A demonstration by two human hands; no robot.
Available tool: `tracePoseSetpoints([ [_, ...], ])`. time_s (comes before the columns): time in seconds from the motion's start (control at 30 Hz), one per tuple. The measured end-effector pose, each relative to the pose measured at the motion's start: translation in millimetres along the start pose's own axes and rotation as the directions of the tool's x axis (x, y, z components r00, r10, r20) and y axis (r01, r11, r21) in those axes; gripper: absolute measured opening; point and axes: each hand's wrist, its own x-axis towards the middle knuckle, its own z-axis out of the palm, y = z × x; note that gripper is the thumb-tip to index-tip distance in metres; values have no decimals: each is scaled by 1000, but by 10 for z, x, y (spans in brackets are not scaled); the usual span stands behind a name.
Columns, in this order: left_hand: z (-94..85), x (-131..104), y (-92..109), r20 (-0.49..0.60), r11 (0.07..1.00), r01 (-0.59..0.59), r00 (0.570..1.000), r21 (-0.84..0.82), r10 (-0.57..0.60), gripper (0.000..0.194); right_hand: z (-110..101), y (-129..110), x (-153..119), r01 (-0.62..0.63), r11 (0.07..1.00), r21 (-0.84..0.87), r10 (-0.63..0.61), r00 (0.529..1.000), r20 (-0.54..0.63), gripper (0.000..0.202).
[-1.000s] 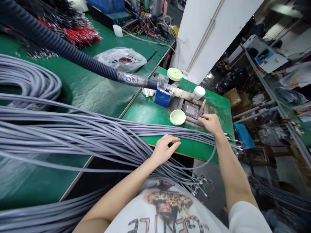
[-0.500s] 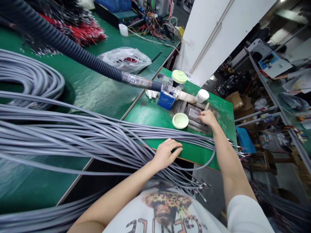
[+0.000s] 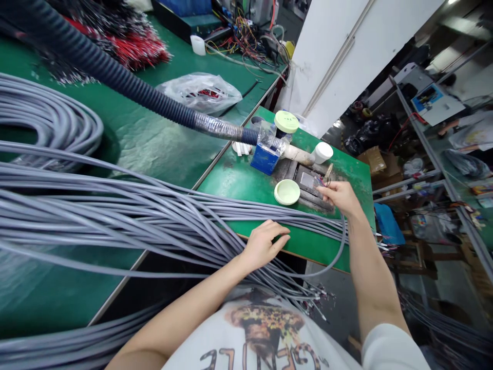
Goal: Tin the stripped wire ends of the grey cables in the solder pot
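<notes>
My right hand [image 3: 339, 198] pinches the end of a grey cable [image 3: 339, 252], with thin dark and reddish wires poking out past the fingertips. Those wires are just beside the shiny square of a solder pot [image 3: 308, 180]; whether they touch it I cannot tell. From the hand the cable loops down and back left towards the bundle. My left hand [image 3: 265, 244] lies over the bundle of grey cables [image 3: 173, 216], thumb apart from the curved fingers. A pale green round dish [image 3: 287, 192] stands left of the pot.
A ribbed black hose [image 3: 154, 100] runs to a blue box [image 3: 265, 156] and a pale nozzle behind the pot. Near it stand a white cup [image 3: 322, 152] and a green-lidded jar [image 3: 286, 122]. A cable coil [image 3: 77, 128] and a plastic bag [image 3: 204, 92] lie left.
My right hand has moved slightly right and towards me with the cable end, away from the middle of the pot. The left hand has stayed where it was.
</notes>
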Motion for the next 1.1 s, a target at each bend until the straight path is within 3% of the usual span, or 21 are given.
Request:
tracePoseSetpoints([
  [0.1,-2,0,-2,-1,1000,-2,1000,-2,2,18,44,-200,-480,7,964,267,-22,998,55,38],
  [0.27,2,-9,20,-16,996,45,999,-78,-46,18,247,-328,-1043,-9,905,426,-15,998,54,51],
  [0.37,30,-17,92,-21,953,170,983,-252,-181,18,359,-329,-1222,-33,872,488,-8,997,82,58],
  [0.43,67,-19,176,22,854,283,952,-436,-304,21,418,-330,-1310,-41,856,516,-5,996,87,63],
  [0.5,117,-14,282,105,688,367,914,-626,-391,26,468,-335,-1386,-51,847,530,1,996,95,66],
  [0.6,193,14,444,198,458,392,888,-798,-415,32,533,-342,-1481,-61,841,537,3,994,109,67],
  [0.67,232,38,526,222,375,381,888,-845,-403,30,570,-342,-1531,-62,840,539,0,993,115,67],
  [0.83,272,69,617,228,302,375,875,-876,-427,26,632,-321,-1612,-63,838,542,-9,992,130,66],
  [1.1,286,38,648,226,319,389,867,-864,-444,32,705,-277,-1663,-68,821,566,-3,992,124,64],
])
